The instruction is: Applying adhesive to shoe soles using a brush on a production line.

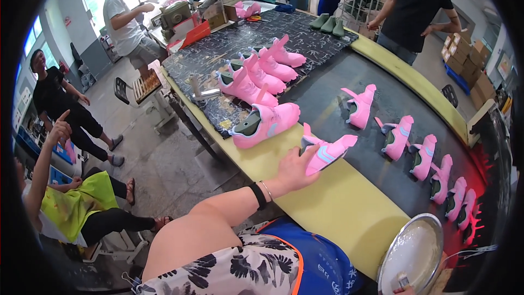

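The left hand (295,172) grasps a pink shoe (341,146) over the conveyor's yellow near edge (355,218); the right hand (405,291), mostly cut off, meets a brush (403,279) in the metal bowl (420,235) — its grip I cannot tell. Loading the brush seems the step in hand; the next move calls for clearing the rim — shoe held steady.

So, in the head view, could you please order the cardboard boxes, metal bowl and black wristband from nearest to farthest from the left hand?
1. Black wristband: just behind the left hand
2. Metal bowl: lower right
3. Cardboard boxes: upper right, beyond the table
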Demonstrator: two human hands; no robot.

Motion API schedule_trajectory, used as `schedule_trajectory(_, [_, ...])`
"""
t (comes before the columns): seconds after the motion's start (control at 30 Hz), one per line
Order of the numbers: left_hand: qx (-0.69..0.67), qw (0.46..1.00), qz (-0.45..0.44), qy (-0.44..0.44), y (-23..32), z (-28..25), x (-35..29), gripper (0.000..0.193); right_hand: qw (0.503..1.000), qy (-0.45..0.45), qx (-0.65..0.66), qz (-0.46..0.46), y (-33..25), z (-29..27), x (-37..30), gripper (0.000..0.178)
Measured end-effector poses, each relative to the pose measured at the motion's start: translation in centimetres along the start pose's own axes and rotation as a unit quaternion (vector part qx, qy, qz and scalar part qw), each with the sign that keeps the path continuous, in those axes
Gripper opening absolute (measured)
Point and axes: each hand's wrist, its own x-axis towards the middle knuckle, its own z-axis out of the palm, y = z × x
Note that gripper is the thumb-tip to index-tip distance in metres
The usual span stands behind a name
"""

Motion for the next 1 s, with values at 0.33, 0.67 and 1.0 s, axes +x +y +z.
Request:
schedule_trajectory(0.33, [-0.001, 0.999, -0.015, -0.032, -0.2, -0.2, 0.1, 0.075, 0.999, -0.012, 0.008, -0.045, -2.3, 0.1, -1.4, 0.043])
schedule_trajectory(0.67, [0.002, 0.998, -0.05, -0.023, 0.3, 0.7, 0.3, 0.074, 0.995, -0.027, 0.094, -0.01, -3.1, 0.7, -1.7, 0.035])
schedule_trajectory(1.0, [0.028, 0.998, -0.047, -0.021, 0.4, 1.0, 0.3, 0.075, 0.985, -0.032, 0.172, -0.007, -3.8, 1.3, -2.4, 0.028])
